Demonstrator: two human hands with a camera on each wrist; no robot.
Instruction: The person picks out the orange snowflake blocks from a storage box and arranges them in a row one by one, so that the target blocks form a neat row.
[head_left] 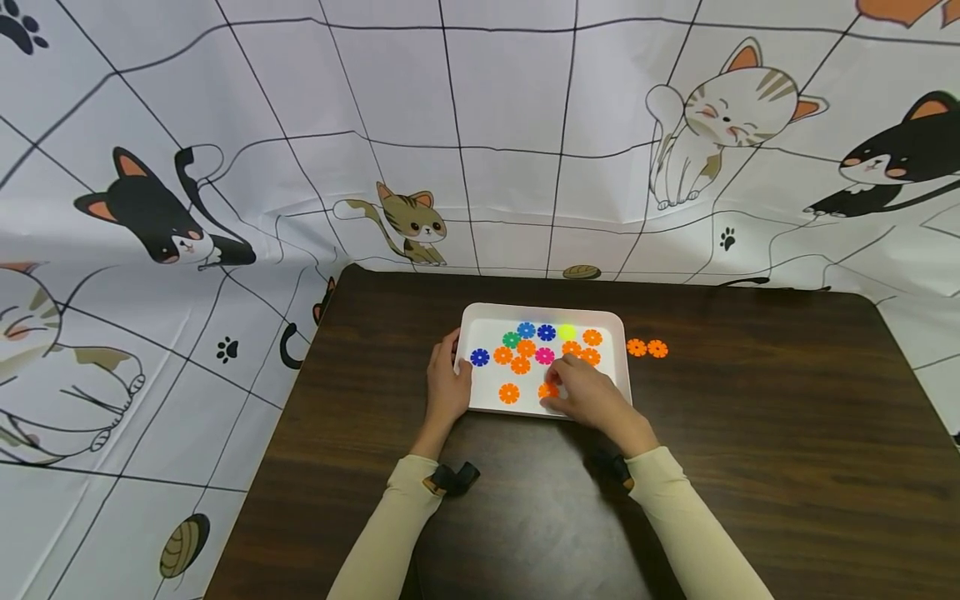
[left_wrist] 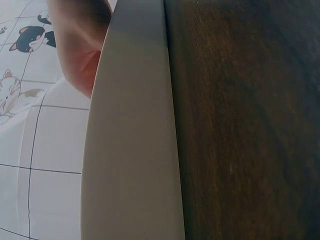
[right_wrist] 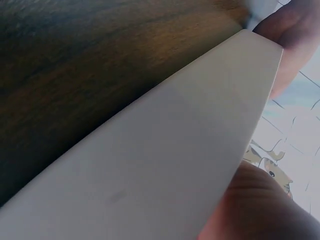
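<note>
A white rectangular tray (head_left: 491, 403) sits on the table with several flower-shaped plastic discs in it. My left hand (head_left: 448, 383) grips its left side, thumb over the rim and fingers along the outside. The tray's outer wall (left_wrist: 132, 130) fills the middle of the left wrist view. Over the tray's front right part is my right hand (head_left: 592, 393), its thumb and fingertips pinching an orange disc (head_left: 547, 390) partly hidden by them. Another orange disc (head_left: 509, 393) lies to its left. Further back are a pink disc (head_left: 544, 356), a green one (head_left: 511, 339) and a yellow one (head_left: 566, 332).
Two orange discs (head_left: 647, 348) lie side by side on the dark wooden table (head_left: 765, 433), just right of the tray. A white sheet (head_left: 510, 192) printed with cats and grid lines hangs behind the table and down its left side.
</note>
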